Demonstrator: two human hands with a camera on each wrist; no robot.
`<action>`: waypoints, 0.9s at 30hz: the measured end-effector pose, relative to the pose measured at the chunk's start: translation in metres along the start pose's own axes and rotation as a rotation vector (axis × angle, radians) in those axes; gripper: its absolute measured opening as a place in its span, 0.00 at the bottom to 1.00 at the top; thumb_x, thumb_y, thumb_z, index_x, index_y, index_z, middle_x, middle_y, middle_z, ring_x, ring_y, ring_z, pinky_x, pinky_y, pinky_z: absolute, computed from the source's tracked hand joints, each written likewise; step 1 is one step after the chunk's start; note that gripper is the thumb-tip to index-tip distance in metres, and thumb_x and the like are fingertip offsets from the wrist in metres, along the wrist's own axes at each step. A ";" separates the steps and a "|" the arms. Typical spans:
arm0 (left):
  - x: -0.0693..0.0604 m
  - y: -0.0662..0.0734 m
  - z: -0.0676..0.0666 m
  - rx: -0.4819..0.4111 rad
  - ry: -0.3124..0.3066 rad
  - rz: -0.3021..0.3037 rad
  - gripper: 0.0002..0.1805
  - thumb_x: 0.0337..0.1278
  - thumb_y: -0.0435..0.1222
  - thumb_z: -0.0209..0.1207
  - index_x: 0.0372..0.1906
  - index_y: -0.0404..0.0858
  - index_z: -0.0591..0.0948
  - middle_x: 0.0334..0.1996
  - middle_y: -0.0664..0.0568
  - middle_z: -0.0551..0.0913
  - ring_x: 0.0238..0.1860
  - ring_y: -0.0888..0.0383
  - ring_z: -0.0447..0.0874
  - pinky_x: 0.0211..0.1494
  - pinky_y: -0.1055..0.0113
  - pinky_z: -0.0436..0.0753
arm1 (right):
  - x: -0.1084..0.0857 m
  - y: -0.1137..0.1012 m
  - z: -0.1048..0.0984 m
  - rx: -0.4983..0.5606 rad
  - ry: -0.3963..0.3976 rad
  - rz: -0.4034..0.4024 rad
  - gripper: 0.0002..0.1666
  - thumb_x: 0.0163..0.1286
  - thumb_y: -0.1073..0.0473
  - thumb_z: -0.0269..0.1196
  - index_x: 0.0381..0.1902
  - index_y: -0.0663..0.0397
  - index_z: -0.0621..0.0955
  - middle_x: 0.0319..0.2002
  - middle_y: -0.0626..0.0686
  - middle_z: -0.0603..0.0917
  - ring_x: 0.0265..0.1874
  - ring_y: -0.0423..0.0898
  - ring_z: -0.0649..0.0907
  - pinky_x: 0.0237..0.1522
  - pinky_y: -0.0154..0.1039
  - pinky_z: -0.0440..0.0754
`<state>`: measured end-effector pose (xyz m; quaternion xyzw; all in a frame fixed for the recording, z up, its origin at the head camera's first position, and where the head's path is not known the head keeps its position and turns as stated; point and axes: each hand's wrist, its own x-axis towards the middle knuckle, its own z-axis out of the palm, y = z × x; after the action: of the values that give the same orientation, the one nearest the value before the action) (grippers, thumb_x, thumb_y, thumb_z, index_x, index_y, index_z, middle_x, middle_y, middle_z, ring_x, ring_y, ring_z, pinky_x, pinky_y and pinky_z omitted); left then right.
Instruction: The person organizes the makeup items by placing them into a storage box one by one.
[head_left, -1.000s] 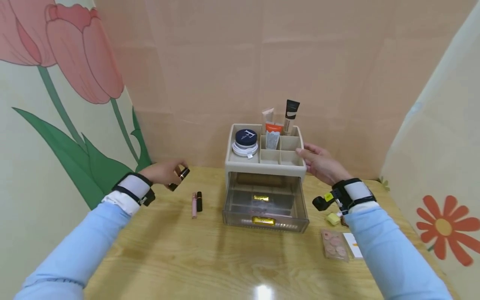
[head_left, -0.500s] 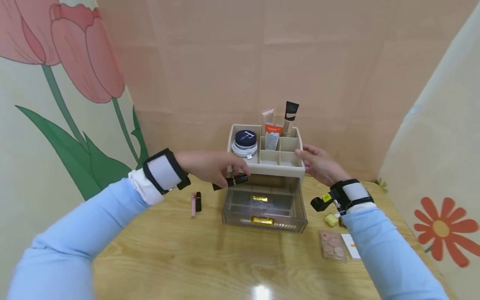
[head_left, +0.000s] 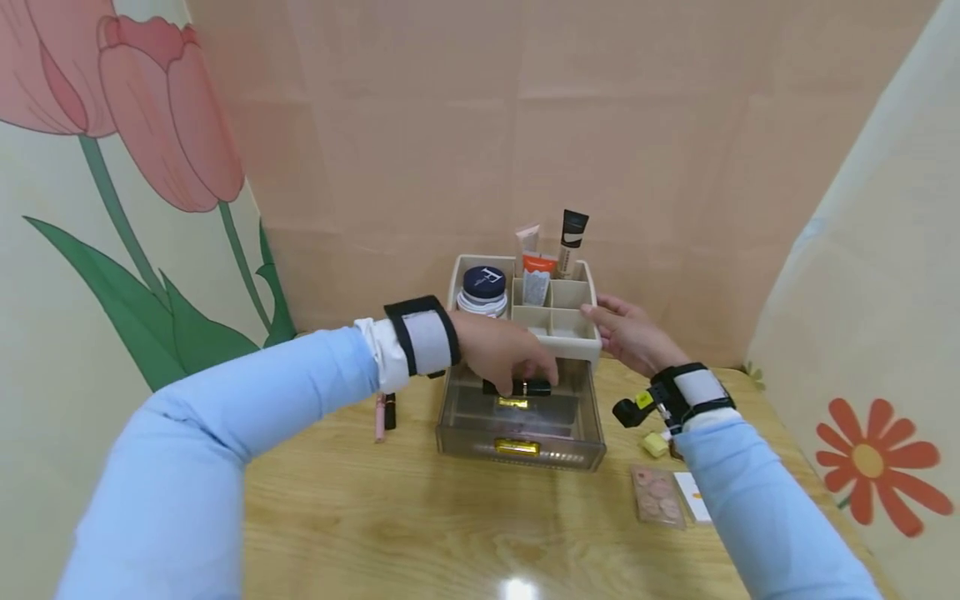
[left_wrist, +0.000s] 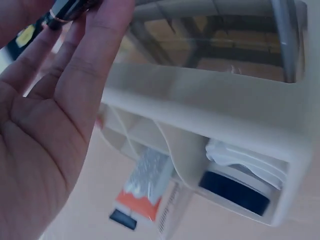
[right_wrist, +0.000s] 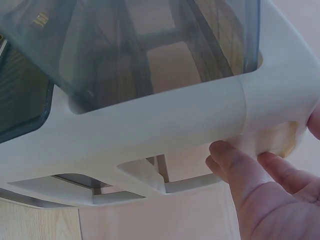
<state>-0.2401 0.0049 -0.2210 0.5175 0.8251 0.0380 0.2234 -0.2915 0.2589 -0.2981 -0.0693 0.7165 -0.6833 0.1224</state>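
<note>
Head view: left fingers (head_left: 552, 368) pinch a glossy black cylinder (head_left: 537, 388).

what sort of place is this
Perhaps a staged makeup corner: a cosmetics organizer stands on a wood-grain table, with a tulip print on the left and a creased backdrop behind.
</note>
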 end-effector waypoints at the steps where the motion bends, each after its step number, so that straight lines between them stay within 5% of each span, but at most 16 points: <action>1: 0.005 0.000 0.000 0.005 -0.016 0.003 0.32 0.50 0.22 0.64 0.63 0.43 0.75 0.45 0.51 0.78 0.45 0.58 0.74 0.44 0.70 0.77 | 0.000 0.000 0.000 -0.001 -0.002 -0.003 0.43 0.75 0.48 0.54 0.77 0.56 0.49 0.72 0.64 0.57 0.63 0.54 0.70 0.55 0.40 0.78; 14: 0.052 0.003 0.017 0.200 -0.113 0.008 0.32 0.50 0.25 0.66 0.64 0.43 0.75 0.40 0.53 0.78 0.42 0.61 0.74 0.41 0.72 0.76 | 0.002 0.000 0.000 0.008 -0.005 -0.003 0.42 0.76 0.50 0.54 0.77 0.57 0.49 0.70 0.65 0.59 0.51 0.45 0.79 0.52 0.40 0.80; 27: 0.061 -0.002 0.032 0.210 -0.106 -0.034 0.30 0.54 0.26 0.64 0.62 0.47 0.72 0.39 0.56 0.78 0.40 0.61 0.75 0.37 0.72 0.75 | 0.002 0.000 0.000 -0.004 -0.012 -0.007 0.42 0.76 0.49 0.53 0.77 0.58 0.48 0.70 0.66 0.58 0.52 0.46 0.79 0.52 0.41 0.80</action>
<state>-0.2509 0.0515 -0.2709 0.5253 0.8202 -0.0798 0.2120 -0.2933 0.2587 -0.2985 -0.0761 0.7167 -0.6820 0.1239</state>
